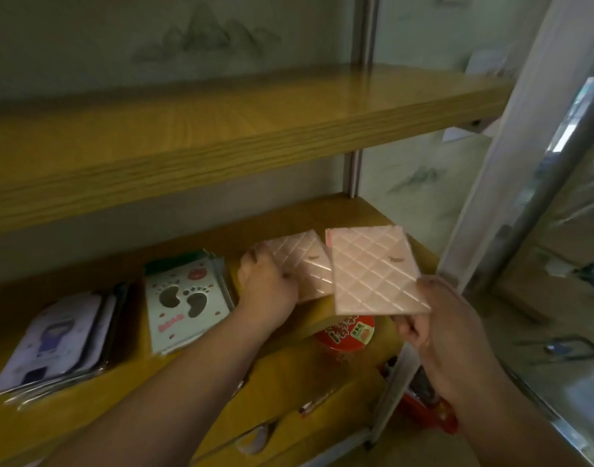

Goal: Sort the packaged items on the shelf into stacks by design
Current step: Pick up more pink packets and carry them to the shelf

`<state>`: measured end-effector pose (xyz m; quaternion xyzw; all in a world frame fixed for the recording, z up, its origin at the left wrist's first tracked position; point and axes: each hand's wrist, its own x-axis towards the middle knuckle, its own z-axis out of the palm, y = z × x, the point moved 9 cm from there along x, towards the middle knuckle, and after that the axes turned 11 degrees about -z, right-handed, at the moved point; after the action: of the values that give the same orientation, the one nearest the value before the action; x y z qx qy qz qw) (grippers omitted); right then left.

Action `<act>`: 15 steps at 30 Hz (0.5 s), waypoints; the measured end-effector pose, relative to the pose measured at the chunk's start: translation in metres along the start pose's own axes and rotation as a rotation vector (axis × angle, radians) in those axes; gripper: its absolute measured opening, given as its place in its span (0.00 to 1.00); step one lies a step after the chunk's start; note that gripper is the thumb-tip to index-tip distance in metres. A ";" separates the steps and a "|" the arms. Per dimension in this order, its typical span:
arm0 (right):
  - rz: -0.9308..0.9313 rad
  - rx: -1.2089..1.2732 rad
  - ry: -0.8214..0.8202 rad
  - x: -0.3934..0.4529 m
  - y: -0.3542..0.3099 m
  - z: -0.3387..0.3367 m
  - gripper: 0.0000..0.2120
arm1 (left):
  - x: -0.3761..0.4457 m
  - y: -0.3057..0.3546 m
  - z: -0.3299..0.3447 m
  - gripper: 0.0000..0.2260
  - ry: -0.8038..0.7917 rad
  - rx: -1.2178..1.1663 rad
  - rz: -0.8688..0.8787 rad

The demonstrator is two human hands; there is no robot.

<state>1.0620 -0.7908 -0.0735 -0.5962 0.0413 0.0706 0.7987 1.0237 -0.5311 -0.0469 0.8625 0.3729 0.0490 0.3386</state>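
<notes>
Two pink quilted-pattern packages are in my hands over the middle shelf [383, 210]. My left hand [267, 288] grips the left pink package [305, 264] at its left edge, low near the shelf. My right hand [433, 318] holds the right pink package [373, 271] by its lower right corner, raised and overlapping the other one. Further left on the shelf lies a stack of white packages with a footprint design [184, 301]. At the far left lies a stack of pale purple packages with a cartoon figure [56, 338].
A wooden upper shelf [221, 129] hangs above. A red round tub [349, 335] sits on a lower level below the pink packages. A metal upright [356, 166] stands behind, and a glass panel with a steel frame [524, 203] runs along the right.
</notes>
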 end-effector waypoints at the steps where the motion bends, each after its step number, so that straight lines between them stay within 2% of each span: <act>1: -0.027 -0.060 -0.056 0.006 -0.002 0.003 0.09 | -0.002 -0.001 0.000 0.26 0.004 0.022 0.011; 4: -0.079 -0.188 -0.222 0.023 -0.004 0.023 0.13 | -0.016 -0.002 -0.009 0.26 0.020 -0.039 0.077; 10: -0.135 -0.425 -0.417 0.057 -0.001 0.086 0.11 | -0.039 -0.017 -0.025 0.26 0.098 -0.067 0.090; 13: -0.354 -0.763 -0.484 0.064 -0.009 0.106 0.12 | -0.047 -0.021 -0.032 0.24 0.129 -0.059 0.132; 15: -0.529 -0.965 -0.453 0.064 -0.018 0.110 0.14 | -0.050 -0.029 -0.036 0.25 0.142 -0.029 0.136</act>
<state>1.1259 -0.6861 -0.0348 -0.8520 -0.3171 0.0055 0.4166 0.9576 -0.5310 -0.0290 0.8751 0.3358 0.1381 0.3199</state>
